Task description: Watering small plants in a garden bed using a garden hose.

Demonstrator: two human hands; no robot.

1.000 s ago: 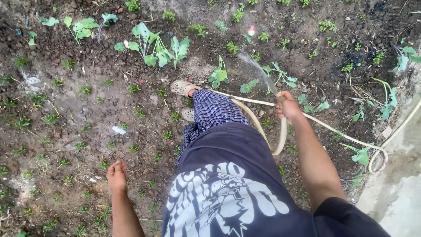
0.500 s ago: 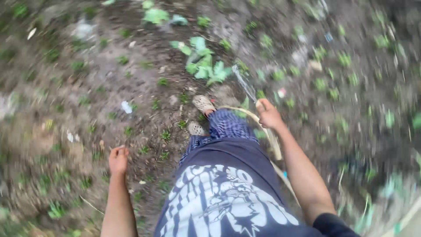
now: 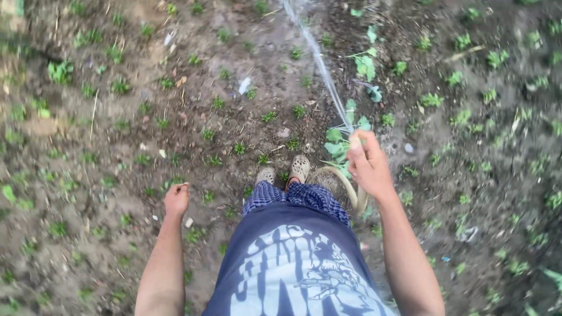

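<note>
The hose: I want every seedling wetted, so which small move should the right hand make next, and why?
Probably a slight swing of the right hand to its own right. The hose throws its water stream straight ahead onto mostly bare soil, while the leafy seedlings stand just right of the jet. The left hand hangs free, holding nothing.

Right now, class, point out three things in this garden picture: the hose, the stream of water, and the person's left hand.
hose (image 3: pixel 349 186): head view, on the pale curved loop below the right hand.
stream of water (image 3: pixel 321 65): head view, mid-jet over the soil.
left hand (image 3: pixel 176 199): head view, back of the loosely curled hand.
</note>
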